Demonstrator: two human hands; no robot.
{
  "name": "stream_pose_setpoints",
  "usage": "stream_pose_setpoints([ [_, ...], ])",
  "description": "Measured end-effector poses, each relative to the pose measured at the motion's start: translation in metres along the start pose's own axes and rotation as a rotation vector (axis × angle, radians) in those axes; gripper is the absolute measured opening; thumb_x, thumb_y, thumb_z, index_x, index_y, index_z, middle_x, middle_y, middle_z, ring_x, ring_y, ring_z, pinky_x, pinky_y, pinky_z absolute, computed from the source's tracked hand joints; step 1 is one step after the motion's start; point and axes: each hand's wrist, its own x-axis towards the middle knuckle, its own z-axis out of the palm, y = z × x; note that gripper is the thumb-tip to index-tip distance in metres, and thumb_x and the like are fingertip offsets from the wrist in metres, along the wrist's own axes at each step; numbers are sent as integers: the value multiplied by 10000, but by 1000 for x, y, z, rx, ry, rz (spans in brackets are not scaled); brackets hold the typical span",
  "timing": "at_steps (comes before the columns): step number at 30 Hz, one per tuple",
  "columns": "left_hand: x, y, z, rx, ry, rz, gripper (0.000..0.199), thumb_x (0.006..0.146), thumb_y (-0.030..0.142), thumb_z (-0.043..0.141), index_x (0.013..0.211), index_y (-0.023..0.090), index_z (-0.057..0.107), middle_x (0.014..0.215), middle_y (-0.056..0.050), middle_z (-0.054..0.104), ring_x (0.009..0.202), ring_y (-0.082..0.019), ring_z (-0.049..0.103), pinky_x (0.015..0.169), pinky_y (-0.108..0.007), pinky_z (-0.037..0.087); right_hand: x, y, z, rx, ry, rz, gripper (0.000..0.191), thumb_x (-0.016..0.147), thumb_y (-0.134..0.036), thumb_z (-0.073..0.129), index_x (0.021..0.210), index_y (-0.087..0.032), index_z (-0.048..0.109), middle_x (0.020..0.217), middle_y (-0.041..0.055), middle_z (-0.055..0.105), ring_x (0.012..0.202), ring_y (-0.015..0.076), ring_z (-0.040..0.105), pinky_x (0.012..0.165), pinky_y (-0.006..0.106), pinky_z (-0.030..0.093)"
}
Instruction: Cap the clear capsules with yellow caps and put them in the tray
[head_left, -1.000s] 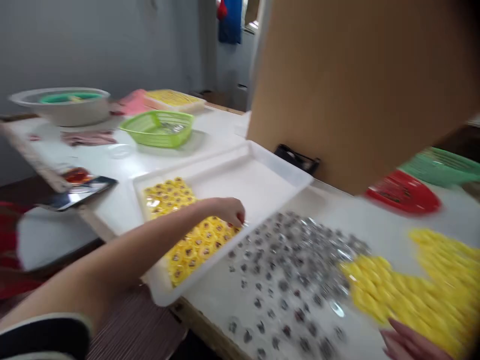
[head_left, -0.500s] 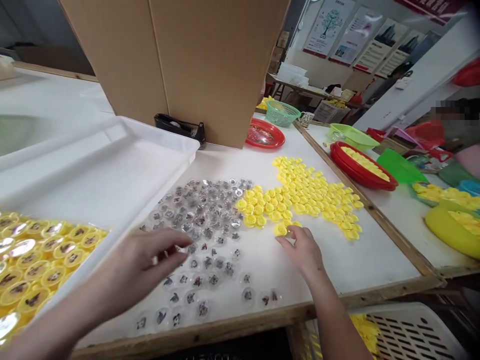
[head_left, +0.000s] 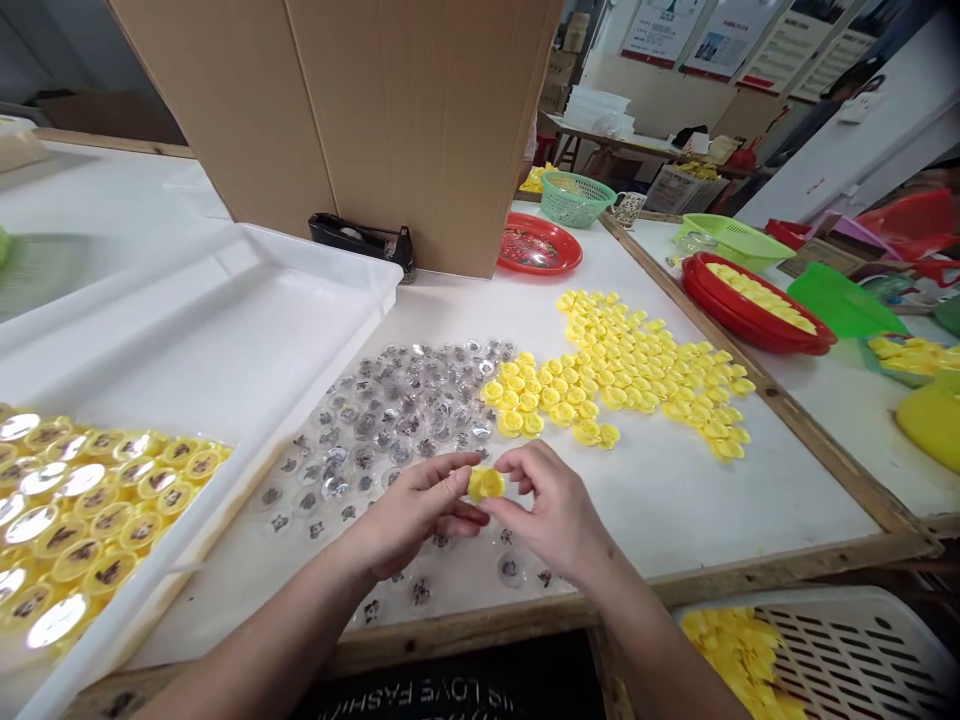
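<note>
Between my two hands, above the white table, is a small round yellow piece (head_left: 487,484). My right hand (head_left: 544,500) pinches its right side with thumb and fingers. The fingers of my left hand (head_left: 427,505) close around its left side; whether they also hold a clear disc is hidden. Many clear discs with dark printed figures (head_left: 409,425) lie on the table beyond and beneath my hands. To their right spreads a large group of yellow pieces (head_left: 630,360), with a few lying nearer my right hand.
A white tray (head_left: 319,262) at the left holds rows of yellow pieces with printed tops. A cardboard box (head_left: 390,130), black tape dispenser (head_left: 360,240) and red plate (head_left: 540,245) stand behind. A slotted basket (head_left: 840,620) is below the table's right edge.
My right hand has brought a yellow piece from the edge of the yellow group to the left and nearer. My left hand has moved right to meet it. The view has shifted slightly.
</note>
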Motion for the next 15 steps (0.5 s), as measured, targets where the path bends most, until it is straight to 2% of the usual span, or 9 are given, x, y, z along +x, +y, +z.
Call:
stream_pose_setpoints([
  [1, 2, -2, -2, -81, -32, -5, 429, 810, 371, 642, 1161, 139, 557, 1004, -97, 642, 763, -136, 646, 718, -265, 541, 2, -6, 4, 35, -28, -31, 212, 711, -162, 698, 867, -215, 564, 853, 5, 546, 749, 147, 540, 622, 254, 466],
  [3, 6, -4, -9, -157, -9, 7, 355, 782, 317, 687, 1067, 125, 597, 938, -81, 645, 723, -122, 644, 684, -235, 543, 6, -6, 9, 67, -66, -50, 236, 732, -160, 696, 930, -218, 581, 874, 12, 555, 746, 148, 546, 628, 261, 477],
  [6, 8, -4, -25, -178, 121, 65, 335, 785, 295, 688, 1064, 146, 578, 924, -80, 649, 715, -145, 667, 626, -231, 545, 7, 13, 12, -19, -121, -56, 255, 792, -145, 640, 1028, -228, 593, 915, 27, 556, 739, 155, 563, 665, 296, 498],
  [9, 9, -3, -36, -189, 171, 141, 298, 813, 299, 657, 1060, 165, 556, 961, -82, 655, 696, -139, 671, 583, -210, 532, 4, 32, 15, -158, -251, -101, 317, 780, -68, 610, 1056, -225, 602, 962, 44, 538, 828, 185, 585, 727, 324, 503],
  [12, 9, -2, -39, -228, 170, 152, 233, 839, 276, 626, 1029, 147, 583, 950, -82, 664, 715, -141, 678, 615, -202, 541, 1, 38, 22, -193, -323, -78, 284, 765, -50, 622, 1002, -205, 601, 967, 49, 517, 855, 194, 582, 737, 321, 503],
  [15, 9, -2, -37, -311, 156, 125, 244, 891, 247, 546, 1099, 126, 594, 946, -113, 672, 780, -170, 690, 685, -226, 559, 0, 38, 25, -179, -314, -10, 174, 778, -82, 614, 905, -191, 567, 924, 33, 512, 765, 167, 579, 693, 311, 505],
])
